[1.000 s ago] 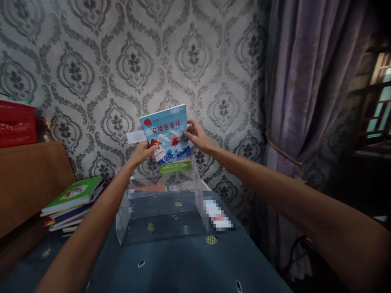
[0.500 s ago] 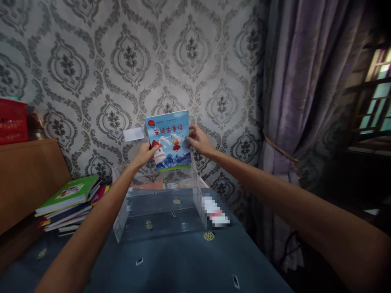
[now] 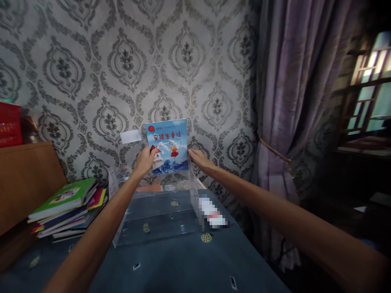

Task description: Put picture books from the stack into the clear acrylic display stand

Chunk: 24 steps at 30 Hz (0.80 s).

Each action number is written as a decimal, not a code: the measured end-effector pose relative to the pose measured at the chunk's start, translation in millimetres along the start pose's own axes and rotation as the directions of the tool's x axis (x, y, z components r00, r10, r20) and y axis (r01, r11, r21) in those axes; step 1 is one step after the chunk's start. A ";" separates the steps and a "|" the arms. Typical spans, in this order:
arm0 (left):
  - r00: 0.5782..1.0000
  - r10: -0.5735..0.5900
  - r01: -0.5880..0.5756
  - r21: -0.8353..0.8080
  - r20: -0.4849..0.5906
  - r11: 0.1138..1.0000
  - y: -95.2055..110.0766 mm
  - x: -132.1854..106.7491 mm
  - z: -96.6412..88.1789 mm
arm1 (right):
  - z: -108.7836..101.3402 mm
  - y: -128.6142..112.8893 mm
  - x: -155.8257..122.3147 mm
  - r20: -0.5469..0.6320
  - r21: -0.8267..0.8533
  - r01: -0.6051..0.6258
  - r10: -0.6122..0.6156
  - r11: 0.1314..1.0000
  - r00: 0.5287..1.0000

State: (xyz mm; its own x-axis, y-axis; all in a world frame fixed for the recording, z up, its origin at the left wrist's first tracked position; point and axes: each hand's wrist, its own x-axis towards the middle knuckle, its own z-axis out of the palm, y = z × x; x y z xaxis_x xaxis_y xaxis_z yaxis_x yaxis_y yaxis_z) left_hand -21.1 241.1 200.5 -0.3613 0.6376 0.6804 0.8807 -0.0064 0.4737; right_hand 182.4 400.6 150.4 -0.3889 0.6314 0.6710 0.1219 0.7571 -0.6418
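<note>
I hold a blue picture book (image 3: 167,142) upright at arm's length, its cover facing me, close to the patterned wall. My left hand (image 3: 146,159) grips its lower left edge and my right hand (image 3: 197,158) grips its lower right edge. The book's bottom sits down inside the back section of a clear acrylic rack (image 3: 159,211) that stands on the dark blue tabletop (image 3: 183,264). Both forearms reach forward over the rack.
A stack of several books (image 3: 65,207) lies at the left by a wooden cabinet (image 3: 27,179) bearing a red basket (image 3: 9,124). A small packet (image 3: 214,213) lies right of the rack. Purple curtain (image 3: 290,101) and a window (image 3: 366,93) fill the right side.
The book has come down from above the rack until its bottom edge is inside the rear section. Both hands came down with it and slid toward its lower corners.
</note>
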 end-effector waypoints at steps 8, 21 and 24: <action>0.998 -0.067 0.067 0.005 -0.018 0.998 3.8 1.2 6.3 | 5.8 -3.6 -4.3 -0.023 0.009 0.005 -0.005 1.000 1.000; 0.998 -0.051 0.048 -0.073 -0.044 0.996 -3.5 2.3 13.8 | 28.2 -39.4 36.1 -0.304 0.126 0.044 -0.003 0.991 0.953; 0.996 -0.070 0.066 -0.082 -0.047 0.994 -3.7 2.2 16.4 | 32.2 -41.1 39.8 -0.344 0.138 0.039 0.011 0.990 0.939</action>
State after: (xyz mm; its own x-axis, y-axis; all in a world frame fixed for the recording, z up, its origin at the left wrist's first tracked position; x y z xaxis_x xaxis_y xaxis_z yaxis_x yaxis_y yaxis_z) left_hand -20.2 255.2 191.1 -0.4364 0.5997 0.6708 0.8265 -0.0275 0.5622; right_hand 132.4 389.2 191.6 -0.0497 0.6591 0.7504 -0.0207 0.7505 -0.6606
